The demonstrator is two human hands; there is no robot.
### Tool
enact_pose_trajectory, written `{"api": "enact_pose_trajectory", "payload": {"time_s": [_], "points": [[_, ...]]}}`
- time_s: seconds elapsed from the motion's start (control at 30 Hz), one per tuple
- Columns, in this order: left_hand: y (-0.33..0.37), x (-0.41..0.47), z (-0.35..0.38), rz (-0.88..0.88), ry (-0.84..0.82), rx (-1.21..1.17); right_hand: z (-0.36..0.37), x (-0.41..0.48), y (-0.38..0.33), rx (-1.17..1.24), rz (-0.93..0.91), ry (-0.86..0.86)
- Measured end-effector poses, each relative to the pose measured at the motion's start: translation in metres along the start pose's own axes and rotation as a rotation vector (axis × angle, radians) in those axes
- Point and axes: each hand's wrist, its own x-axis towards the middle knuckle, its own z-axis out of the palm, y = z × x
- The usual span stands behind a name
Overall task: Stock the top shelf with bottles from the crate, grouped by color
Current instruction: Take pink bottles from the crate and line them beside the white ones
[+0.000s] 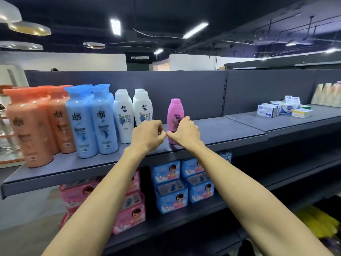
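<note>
Both arms are up at the top shelf (230,130) and the hands meet right in front of the lone pink bottle (175,109). The left hand (147,134) has its fingers curled in with the thumb tucked against them and nothing in it. The right hand (185,131) is curled too, and it overlaps the lower half of the bottle, so I cannot tell whether it is touching the bottle or just hanging in front of it. The two thumbs nearly touch. The pink bottle stands upright near the front edge, cap up and long axis vertical. It sits directly behind the right hand and just right of the left, so the right hand is the nearer one. To its left the colours run in blocks: white bottles (123,115) just beside it, then blue bottles (92,122), then orange bottles (31,126) at the far end. To its right the shelf runs bare until the small boxes (267,109), well apart. By my reading the pink group has only begun, and more pink would go behind or to the right of this one. The crate is not in view, so the next reach looks to be down and away from the shelf.
</note>
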Motion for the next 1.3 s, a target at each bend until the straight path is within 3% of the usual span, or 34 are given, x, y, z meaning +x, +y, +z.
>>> {"api": "enact_pose_trajectory", "payload": {"time_s": [0.17, 0.7, 1.3], "points": [[-0.01, -0.001, 0.023, -0.062, -0.002, 0.055, 0.005, 0.012, -0.005, 0.027, 0.049, -0.032], [-0.026, 0.03, 0.072, -0.188, 0.111, 0.123, 0.07, 0.117, -0.006, 0.149, -0.05, -0.198], [-0.027, 0.039, 0.079, -0.156, 0.22, 0.09, 0.124, 0.173, -0.022, 0.159, -0.091, -0.185]]}}
